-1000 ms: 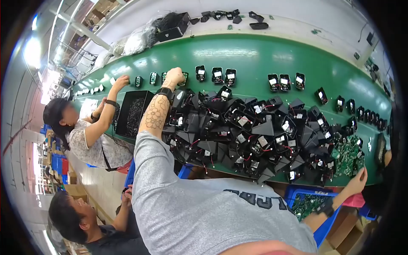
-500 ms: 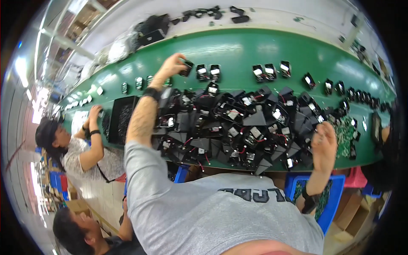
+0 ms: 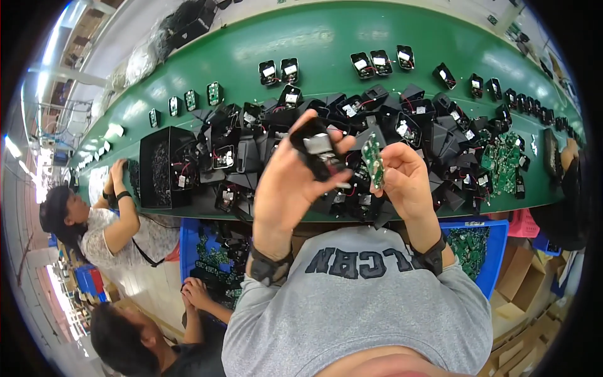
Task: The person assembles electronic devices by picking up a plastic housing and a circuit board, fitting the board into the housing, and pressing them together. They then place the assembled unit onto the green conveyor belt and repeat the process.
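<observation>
In front of my chest, my left hand (image 3: pixel 281 188) holds a black plastic housing (image 3: pixel 308 135), tilted so that a white part inside it shows. Close beside it, my right hand (image 3: pixel 409 179) pinches a green circuit board (image 3: pixel 370 157) edge-on between thumb and fingers. Board and housing are apart by a small gap. Beneath both hands spreads a large pile of black housings (image 3: pixel 248 147) with red wires and white or silver parts. To the right of my right hand lies a heap of loose green boards (image 3: pixel 504 163).
Housings with green boards (image 3: pixel 214 93) stand in a row at the far left; other open housings (image 3: pixel 380 61) stand along the back. A black bin (image 3: pixel 164 166) of small dark pieces is at left. Blue crates (image 3: pixel 502 251) sit below the table's edge. Two co-workers (image 3: pixel 119 220) are at left.
My left hand has come back from the far row toward my chest with a black housing. My right hand has moved from the right edge to the middle, now with a circuit board.
</observation>
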Available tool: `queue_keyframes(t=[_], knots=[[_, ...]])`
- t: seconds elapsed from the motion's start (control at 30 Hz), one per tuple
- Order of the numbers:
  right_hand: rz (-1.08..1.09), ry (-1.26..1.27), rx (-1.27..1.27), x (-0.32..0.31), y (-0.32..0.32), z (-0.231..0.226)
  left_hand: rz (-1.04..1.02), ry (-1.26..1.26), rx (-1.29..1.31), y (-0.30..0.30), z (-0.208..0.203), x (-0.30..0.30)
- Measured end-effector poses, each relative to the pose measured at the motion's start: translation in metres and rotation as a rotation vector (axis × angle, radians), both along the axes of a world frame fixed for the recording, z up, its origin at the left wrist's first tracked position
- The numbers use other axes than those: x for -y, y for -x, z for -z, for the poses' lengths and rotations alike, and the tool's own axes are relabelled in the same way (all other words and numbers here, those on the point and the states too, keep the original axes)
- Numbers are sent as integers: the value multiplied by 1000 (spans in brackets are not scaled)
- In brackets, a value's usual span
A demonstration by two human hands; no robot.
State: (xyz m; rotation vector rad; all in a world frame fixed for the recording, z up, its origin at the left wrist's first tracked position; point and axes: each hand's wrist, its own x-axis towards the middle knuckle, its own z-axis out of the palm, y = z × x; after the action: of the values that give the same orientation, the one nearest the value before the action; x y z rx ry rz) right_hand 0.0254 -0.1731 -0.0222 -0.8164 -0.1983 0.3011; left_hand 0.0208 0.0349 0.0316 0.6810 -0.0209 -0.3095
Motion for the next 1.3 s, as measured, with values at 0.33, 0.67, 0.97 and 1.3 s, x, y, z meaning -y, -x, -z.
queue_keyframes(t=[0.33, 0.67, 0.97, 1.3], knots=[[33, -51, -50, -5, 12, 12, -156, -130, 186, 13, 17, 31], [90, 37, -41, -6, 12, 8, -158, -148, 201, 17, 19, 34], [61, 51, -33, -2, 11, 7, -171, -192, 208, 15, 18, 36], [216, 335, 276, 3, 17, -2, -29, -372, 327, 20, 32, 27]])
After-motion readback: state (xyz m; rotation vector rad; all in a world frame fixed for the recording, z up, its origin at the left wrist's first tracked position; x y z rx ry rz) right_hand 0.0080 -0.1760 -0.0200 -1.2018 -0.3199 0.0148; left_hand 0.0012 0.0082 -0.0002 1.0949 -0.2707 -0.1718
